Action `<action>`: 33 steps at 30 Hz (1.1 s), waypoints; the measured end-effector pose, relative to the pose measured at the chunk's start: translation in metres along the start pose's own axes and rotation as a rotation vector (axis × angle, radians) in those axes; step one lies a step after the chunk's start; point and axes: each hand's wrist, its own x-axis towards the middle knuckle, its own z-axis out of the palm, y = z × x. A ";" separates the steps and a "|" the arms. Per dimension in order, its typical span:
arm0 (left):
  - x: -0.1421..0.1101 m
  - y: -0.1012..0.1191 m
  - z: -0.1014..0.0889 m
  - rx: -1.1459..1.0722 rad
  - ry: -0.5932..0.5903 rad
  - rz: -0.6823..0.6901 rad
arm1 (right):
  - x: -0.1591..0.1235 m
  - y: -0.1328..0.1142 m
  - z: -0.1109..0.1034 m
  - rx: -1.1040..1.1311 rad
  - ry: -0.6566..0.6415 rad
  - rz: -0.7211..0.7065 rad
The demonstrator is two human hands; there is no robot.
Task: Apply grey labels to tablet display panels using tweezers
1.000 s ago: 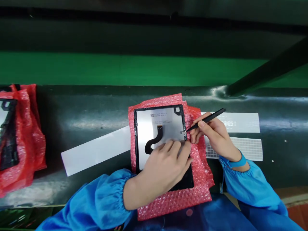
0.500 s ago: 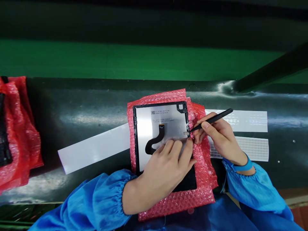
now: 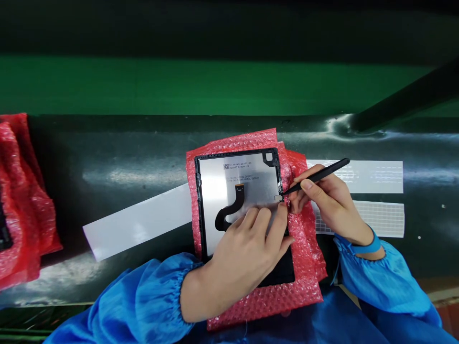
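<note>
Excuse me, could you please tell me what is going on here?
A person is working with both hands on a framed flat panel lying on red bubble wrap. The right hand holds a black pointed tool, its tip at or very near a small pale tab by the panel's right edge. The left hand rests over the panel, with its index fingertip just below that tab. A plain white strip lies to the left and a gridded sheet to the right.
</note>
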 end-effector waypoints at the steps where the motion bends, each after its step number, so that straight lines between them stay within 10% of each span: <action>1: 0.000 0.000 0.000 -0.001 0.001 0.000 | 0.000 0.000 0.000 -0.006 -0.001 0.002; 20: 0.003 -0.001 -0.001 -0.023 -0.062 -0.025 | 0.001 -0.002 -0.002 0.007 0.023 0.009; 26: 0.001 -0.001 0.004 -0.034 -0.029 -0.040 | -0.023 -0.014 -0.035 -0.167 0.238 -0.120; 33: 0.002 -0.005 0.006 0.009 -0.002 -0.076 | -0.069 0.032 -0.074 -0.256 0.349 -0.051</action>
